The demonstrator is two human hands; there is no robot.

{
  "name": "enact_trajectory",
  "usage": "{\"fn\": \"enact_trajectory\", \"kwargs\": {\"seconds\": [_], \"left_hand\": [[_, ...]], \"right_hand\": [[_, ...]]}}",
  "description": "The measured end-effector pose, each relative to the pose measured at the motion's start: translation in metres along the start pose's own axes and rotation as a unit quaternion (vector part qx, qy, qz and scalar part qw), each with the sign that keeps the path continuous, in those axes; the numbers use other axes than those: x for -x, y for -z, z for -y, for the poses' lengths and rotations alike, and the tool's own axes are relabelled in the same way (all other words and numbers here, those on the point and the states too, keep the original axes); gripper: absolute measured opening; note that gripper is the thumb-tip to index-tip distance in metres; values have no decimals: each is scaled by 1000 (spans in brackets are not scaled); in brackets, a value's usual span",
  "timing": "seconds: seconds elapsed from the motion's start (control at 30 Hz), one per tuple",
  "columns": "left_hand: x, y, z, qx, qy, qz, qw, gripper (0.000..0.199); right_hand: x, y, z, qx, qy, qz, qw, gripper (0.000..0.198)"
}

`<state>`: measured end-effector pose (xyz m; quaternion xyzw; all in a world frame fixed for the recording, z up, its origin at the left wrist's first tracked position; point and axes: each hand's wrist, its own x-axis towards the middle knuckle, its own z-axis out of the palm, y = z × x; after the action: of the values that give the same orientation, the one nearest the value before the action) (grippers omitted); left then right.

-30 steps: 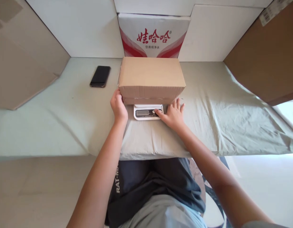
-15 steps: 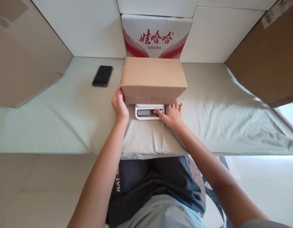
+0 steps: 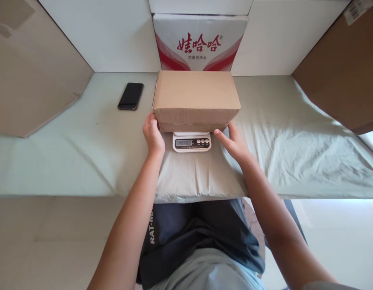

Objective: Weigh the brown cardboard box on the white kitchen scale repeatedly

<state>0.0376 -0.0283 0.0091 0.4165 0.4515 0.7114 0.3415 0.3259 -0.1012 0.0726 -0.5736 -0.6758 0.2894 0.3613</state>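
A closed brown cardboard box [image 3: 196, 90] rests on a small white kitchen scale [image 3: 191, 149], whose platform it mostly hides. Faint digits show on the scale's lit display, beside a row of round buttons. At the box's lower left corner, my left hand [image 3: 152, 133] is closed against its side, fingertips partly hidden. My right hand [image 3: 235, 143] is at the lower right corner, its fingers behind the box edge and its thumb along the bottom front edge, just above and right of the buttons.
A black smartphone [image 3: 131, 96] lies on the pale green cloth [image 3: 114, 153] left of the box. Behind stands a white and red printed carton [image 3: 200, 44] against white panels. Large brown cardboard pieces [image 3: 32, 72] flank the left, and another brown board [image 3: 343, 76] the right.
My right hand has left the scale's buttons and moved right and up to the box's lower right corner. The blank display now shows digits. My left hand stays at the box.
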Motion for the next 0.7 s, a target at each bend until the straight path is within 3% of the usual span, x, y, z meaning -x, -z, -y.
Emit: {"fn": "enact_trajectory", "kwargs": {"seconds": [0.1, 0.37, 0.7], "left_hand": [[2, -3, -4, 15, -14, -35, 999, 56], [4, -5, -6, 16, -11, -35, 999, 59], [8, -8, -11, 29, -12, -48, 998, 60]], "right_hand": [[0, -3, 3, -30, 19, -22, 999, 108], [-2, -10, -1, -54, 73, -54, 994, 116], [-3, -11, 2, -83, 58, -52, 993, 111]]}}
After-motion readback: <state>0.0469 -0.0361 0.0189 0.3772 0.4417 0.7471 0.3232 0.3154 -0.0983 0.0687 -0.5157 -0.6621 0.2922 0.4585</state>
